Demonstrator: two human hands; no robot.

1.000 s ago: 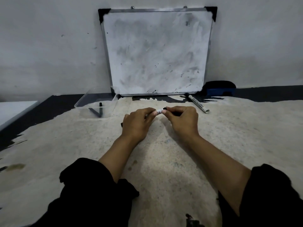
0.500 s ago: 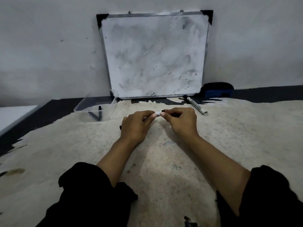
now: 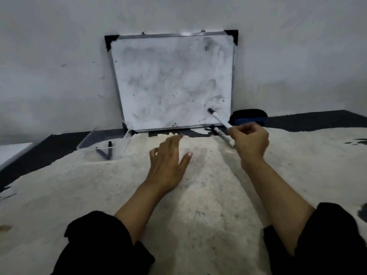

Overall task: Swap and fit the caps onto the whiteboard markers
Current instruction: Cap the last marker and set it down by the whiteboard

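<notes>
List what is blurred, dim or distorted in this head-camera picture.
Head view: dim, flat light overall; left hand smeared by motion at its fingertips; right hand and its marker sharper; wide-angle lens bows the whiteboard frame; black sleeves lose detail.

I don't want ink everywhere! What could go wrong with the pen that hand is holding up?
The right hand grips a white whiteboard marker whose dark end points at the smudged whiteboard; if that end is a bare tip, it could leave a stray mark. A second white marker lies on the mat just beside that hand, so a knuckle might roll it away. The left hand is open and steadies nothing.
</notes>
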